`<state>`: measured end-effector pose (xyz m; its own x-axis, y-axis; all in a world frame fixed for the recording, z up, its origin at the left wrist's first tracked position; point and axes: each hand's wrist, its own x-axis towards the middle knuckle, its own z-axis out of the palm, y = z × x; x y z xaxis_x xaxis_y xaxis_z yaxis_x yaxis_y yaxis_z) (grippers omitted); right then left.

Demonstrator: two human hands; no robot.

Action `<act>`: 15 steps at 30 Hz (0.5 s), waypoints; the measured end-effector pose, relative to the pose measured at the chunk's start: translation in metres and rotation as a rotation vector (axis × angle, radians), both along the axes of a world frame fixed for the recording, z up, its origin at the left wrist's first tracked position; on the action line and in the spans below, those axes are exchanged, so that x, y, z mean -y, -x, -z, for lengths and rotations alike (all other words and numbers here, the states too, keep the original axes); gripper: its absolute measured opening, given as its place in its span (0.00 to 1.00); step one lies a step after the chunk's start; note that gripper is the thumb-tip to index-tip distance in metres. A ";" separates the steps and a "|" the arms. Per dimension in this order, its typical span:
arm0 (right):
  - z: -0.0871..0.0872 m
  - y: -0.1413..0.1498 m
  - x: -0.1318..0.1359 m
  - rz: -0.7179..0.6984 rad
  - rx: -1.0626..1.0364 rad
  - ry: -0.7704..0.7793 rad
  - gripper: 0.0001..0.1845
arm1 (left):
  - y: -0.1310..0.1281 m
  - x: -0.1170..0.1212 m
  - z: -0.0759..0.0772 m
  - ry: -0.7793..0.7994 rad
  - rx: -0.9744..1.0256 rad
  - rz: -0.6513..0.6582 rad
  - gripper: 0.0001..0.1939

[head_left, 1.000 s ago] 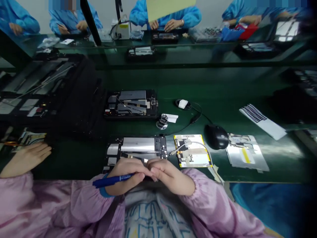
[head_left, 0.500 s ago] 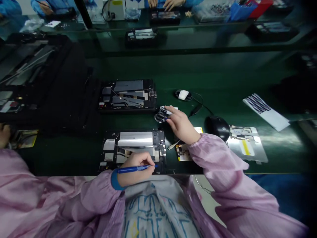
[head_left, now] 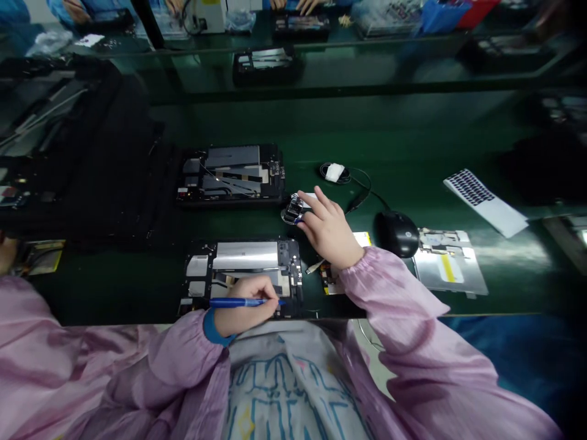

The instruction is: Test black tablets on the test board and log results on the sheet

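Note:
My left hand (head_left: 251,304) is closed around a blue pen (head_left: 236,302), its tip pointing right. Under this hand lies an opened tablet-like device (head_left: 245,255) with a silver battery, dark frame and exposed boards; my hand covers its lower middle. My right hand (head_left: 328,232) reaches to a small shiny black-and-silver piece (head_left: 292,209) with a clear rounded edge. Thumb and one finger are at its right side, while another finger is raised. A white strip (head_left: 310,198) shows behind those fingers. Their exact contact is partly hidden.
A second opened device (head_left: 233,174) sits behind, beside a dark stack (head_left: 92,153) at left. A black mouse-shaped device (head_left: 398,234), coiled cable (head_left: 337,173), metal plate (head_left: 452,269) and sticker sheet (head_left: 486,201) lie right. A neighbour's hand (head_left: 7,252) shows at far left.
The whole view has shifted slightly. One finger of my right hand has lifted off and stretched upward beside the shiny piece. My left hand still holds the pen over the device.

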<state>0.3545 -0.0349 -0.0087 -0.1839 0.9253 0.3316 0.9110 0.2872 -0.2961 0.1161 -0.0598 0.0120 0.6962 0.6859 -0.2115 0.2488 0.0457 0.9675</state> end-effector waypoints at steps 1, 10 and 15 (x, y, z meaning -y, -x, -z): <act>-0.005 0.004 0.007 -0.037 -0.090 -0.016 0.13 | 0.002 0.000 0.000 0.054 0.077 -0.056 0.05; -0.010 0.046 0.054 -0.340 -0.662 0.160 0.08 | 0.010 0.002 0.001 0.051 0.408 -0.302 0.11; -0.007 0.058 0.059 -0.368 -0.727 0.156 0.12 | 0.009 0.005 0.002 0.038 0.307 -0.302 0.13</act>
